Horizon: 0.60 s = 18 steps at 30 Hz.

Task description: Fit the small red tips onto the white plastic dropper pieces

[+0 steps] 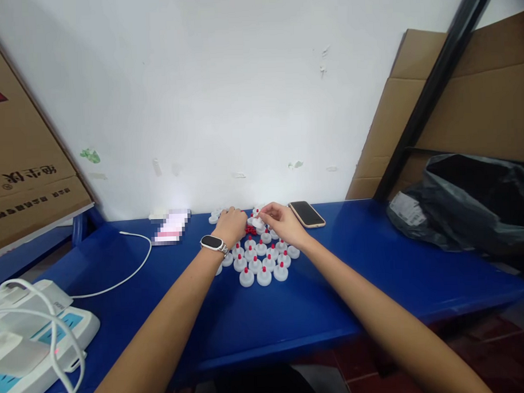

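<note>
Pinching a white cap (258, 222) just above the red tips (250, 229), the right hand (284, 223) held it lightly; a steady, square press seemed wise. Beside the tips, the left hand (231, 225) rested curled, its contents unclear, finished caps (263, 262) clustered nearer.

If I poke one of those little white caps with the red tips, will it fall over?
Probably not easily. Each white cap sits on a wide round base with a small red tip, so it would more likely slide on the smooth blue table. It looks like light plastic, so a poke could knock its neighbours.
</note>
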{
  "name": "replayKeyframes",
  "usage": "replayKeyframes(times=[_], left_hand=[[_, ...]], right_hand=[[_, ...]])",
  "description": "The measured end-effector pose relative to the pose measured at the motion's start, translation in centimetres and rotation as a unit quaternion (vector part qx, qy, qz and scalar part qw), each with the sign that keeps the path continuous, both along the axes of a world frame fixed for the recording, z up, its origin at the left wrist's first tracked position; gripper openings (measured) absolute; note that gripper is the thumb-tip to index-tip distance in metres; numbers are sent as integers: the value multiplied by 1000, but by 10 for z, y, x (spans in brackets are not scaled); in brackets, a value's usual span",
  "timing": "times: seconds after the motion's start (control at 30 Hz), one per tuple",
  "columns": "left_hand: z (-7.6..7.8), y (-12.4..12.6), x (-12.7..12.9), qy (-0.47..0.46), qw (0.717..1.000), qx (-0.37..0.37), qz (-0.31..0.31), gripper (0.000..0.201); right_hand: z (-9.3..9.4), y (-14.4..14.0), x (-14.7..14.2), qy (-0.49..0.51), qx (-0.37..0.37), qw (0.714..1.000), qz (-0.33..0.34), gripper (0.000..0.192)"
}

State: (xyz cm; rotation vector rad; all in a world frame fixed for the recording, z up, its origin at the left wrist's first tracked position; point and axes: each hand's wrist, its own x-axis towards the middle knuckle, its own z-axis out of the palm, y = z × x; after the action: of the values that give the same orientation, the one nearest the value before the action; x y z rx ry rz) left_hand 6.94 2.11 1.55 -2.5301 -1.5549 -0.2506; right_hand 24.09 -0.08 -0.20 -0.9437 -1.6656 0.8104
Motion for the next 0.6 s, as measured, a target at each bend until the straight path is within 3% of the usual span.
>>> replayKeyframes(times=[0.17, 0.27, 0.43, 0.6], left_hand=[[7, -9, -11, -33, 999, 24, -22, 10], [14, -21, -24, -136, 988, 6, -72, 13], [10, -38, -42, -392, 906, -93, -131, 21], [-6, -39, -37, -552, 814, -121, -133, 27]], right_hand=[[-1, -3, 2, 1, 9, 1000, -6, 29], [1, -10, -1, 1, 14, 1000, 8, 27], [-1, -21, -11, 2, -14, 998, 59, 26], [-4, -25, -17, -37, 7, 999, 20, 40]])
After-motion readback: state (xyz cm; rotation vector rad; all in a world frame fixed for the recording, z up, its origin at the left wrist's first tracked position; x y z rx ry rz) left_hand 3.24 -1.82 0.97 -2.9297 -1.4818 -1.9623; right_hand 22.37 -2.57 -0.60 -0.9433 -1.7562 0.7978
